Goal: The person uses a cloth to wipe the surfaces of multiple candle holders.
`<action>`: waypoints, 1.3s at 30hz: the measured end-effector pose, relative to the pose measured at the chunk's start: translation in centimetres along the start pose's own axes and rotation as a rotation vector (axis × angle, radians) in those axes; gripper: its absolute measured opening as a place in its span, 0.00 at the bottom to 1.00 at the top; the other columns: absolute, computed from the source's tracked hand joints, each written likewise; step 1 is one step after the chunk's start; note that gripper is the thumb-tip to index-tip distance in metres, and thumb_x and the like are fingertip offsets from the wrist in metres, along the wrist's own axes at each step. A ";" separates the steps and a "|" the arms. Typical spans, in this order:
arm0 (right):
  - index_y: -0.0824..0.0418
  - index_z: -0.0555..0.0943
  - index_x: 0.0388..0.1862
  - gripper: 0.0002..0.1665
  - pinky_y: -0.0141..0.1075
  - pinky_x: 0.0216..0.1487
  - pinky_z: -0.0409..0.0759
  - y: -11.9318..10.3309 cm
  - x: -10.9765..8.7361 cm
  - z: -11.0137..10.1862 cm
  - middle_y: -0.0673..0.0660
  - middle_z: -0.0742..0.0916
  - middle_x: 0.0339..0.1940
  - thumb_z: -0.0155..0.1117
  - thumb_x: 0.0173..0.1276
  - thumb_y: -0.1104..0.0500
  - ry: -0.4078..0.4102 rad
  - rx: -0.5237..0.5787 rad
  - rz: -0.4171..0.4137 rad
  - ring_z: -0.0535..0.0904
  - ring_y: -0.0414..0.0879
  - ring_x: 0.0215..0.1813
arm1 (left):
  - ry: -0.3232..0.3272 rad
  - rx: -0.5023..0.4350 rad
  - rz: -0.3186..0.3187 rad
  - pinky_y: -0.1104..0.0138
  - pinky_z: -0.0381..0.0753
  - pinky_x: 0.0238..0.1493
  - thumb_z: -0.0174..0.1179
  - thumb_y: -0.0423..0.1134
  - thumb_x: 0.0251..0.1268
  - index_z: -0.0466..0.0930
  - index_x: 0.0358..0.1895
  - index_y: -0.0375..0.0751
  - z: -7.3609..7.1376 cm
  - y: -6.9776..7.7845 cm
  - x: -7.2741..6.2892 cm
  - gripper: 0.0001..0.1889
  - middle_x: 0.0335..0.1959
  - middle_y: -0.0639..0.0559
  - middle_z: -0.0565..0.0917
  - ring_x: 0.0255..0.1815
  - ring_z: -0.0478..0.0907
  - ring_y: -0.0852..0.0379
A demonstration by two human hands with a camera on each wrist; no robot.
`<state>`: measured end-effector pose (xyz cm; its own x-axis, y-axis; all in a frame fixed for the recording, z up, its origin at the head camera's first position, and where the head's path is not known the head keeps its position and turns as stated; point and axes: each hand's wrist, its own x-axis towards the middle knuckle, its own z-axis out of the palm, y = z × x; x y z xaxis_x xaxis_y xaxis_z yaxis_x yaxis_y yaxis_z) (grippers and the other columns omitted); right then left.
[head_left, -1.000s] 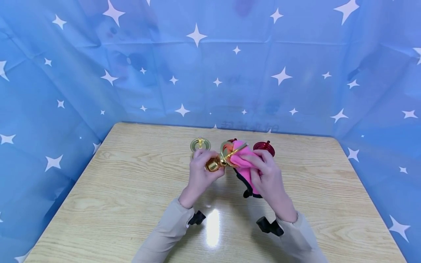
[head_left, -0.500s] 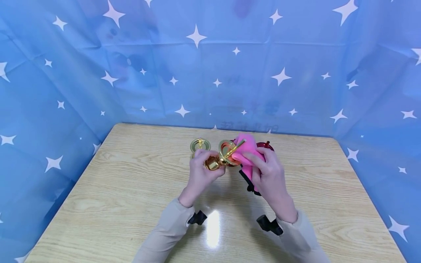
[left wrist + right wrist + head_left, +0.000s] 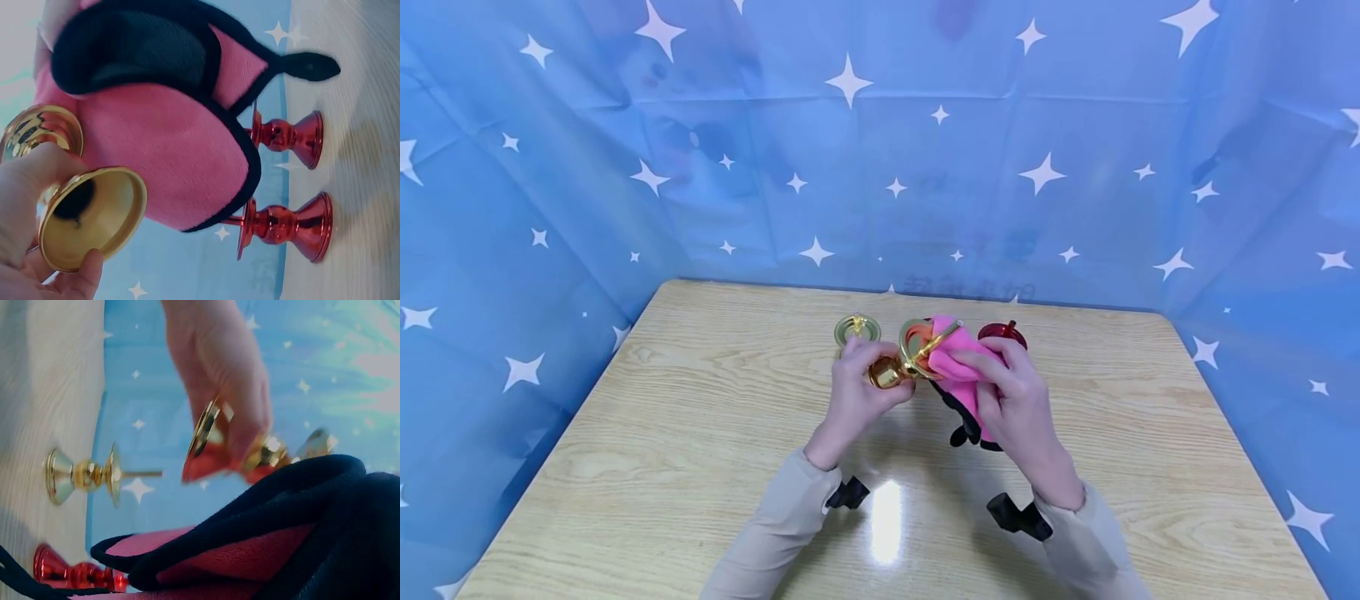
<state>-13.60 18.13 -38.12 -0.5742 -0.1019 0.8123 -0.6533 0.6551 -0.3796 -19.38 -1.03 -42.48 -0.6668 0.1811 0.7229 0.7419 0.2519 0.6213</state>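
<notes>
My left hand grips a gold candlestick round its stem and base, tilted above the table. Its hollow underside faces the left wrist camera, while its dish and spike point toward the right hand. My right hand pinches a pink cloth with black edging, pressed against the candlestick's dish beside the spike. Most of the cloth hangs below the fingers, and a black loop sticks out from one corner. In the right wrist view the cloth hides the right fingers.
A second gold candlestick stands behind my left hand on the wooden table. Two red candlesticks stand farther right, one behind my right hand and the other mostly behind the cloth. A blue starry curtain hangs behind the table.
The cloth in my right hand moved up and away around the dish, then back down toward me. My left hand holds the gold candlestick nearly still.
</notes>
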 end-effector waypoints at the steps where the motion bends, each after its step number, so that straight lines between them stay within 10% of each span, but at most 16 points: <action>1: 0.61 0.85 0.36 0.23 0.40 0.35 0.72 0.3 0.1 0.0 0.65 0.81 0.40 0.48 0.52 0.78 0.000 0.003 0.002 0.76 0.57 0.42 | -0.012 -0.015 -0.003 0.62 0.68 0.38 0.71 0.32 0.35 0.82 0.33 0.41 0.0 0.0 0.0 0.15 0.31 0.51 0.84 0.35 0.72 0.54; 11: 0.64 0.85 0.43 0.25 0.25 0.24 0.64 2.5 1.4 0.0 0.62 0.84 0.41 0.55 0.49 0.82 -0.002 0.096 0.129 0.74 0.47 0.33 | -0.108 -0.089 -0.052 0.67 0.69 0.34 0.74 0.31 0.34 0.82 0.32 0.39 0.0 0.5 0.1 0.16 0.30 0.51 0.84 0.33 0.70 0.53; 22: 0.65 0.84 0.41 0.23 0.24 0.34 0.71 2.7 1.5 -0.1 0.59 0.85 0.40 0.57 0.49 0.82 -0.160 0.194 0.155 0.77 0.47 0.39 | -0.080 -0.079 -0.087 0.67 0.70 0.33 0.73 0.32 0.35 0.81 0.32 0.38 0.3 0.4 0.1 0.14 0.29 0.50 0.83 0.33 0.70 0.54; 30: 0.67 0.82 0.47 0.20 0.27 0.23 0.64 2.4 0.8 -0.7 0.63 0.84 0.32 0.61 0.54 0.77 -0.197 0.227 0.448 0.66 0.39 0.23 | -0.036 -0.072 -0.187 0.64 0.68 0.36 0.73 0.33 0.36 0.81 0.32 0.39 0.3 0.1 -0.1 0.14 0.29 0.51 0.82 0.34 0.69 0.55; 39: 0.68 0.78 0.54 0.21 0.26 0.34 0.73 1.5 0.7 0.1 0.63 0.84 0.37 0.61 0.60 0.70 -0.235 0.346 0.739 0.74 0.36 0.33 | -0.025 -0.080 -0.205 0.64 0.69 0.34 0.71 0.33 0.38 0.81 0.32 0.37 0.6 0.3 0.0 0.13 0.29 0.49 0.83 0.34 0.68 0.54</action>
<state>-14.97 18.95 -38.18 -0.9754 0.0840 0.2037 -0.1622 0.3523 -0.9217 -19.25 -0.35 -42.49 -0.8051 0.1576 0.5719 0.5932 0.2100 0.7772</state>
